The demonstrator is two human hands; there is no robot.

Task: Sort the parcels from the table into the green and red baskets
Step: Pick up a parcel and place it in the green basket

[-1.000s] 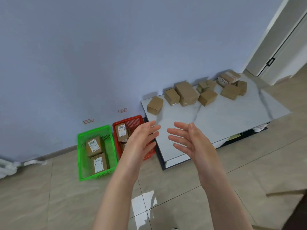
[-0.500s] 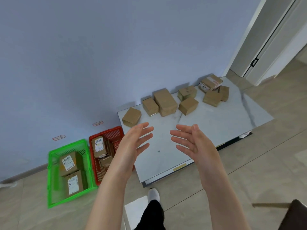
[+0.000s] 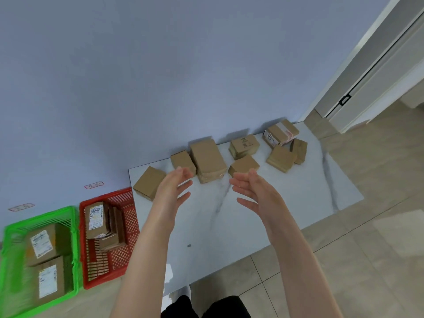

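Much of the white worktop [image 3: 286, 203] is bare on its near side. Left of it, the green basket [image 3: 74, 237] and the red basket [image 3: 128, 216] stand side by side. Eight brown cardboard parcels [image 3: 207, 159] crowd its far edge. The left hand [image 3: 169, 191] and the right hand [image 3: 259, 193] hover above it, each grip wide and empty.

Eight parcels [image 3: 207, 160] lie on the desk [image 3: 286, 203], beyond the left hand [image 3: 172, 188] and right hand [image 3: 255, 191]. The green basket [image 3: 39, 216] and red basket [image 3: 105, 196] sit on the floor [image 3: 367, 260], leftward.

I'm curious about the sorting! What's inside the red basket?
In the red plastic basket: a white-labelled brown cardboard parcel uppermost, plain brown parcels beside and below it. Anything beneath those is covered.
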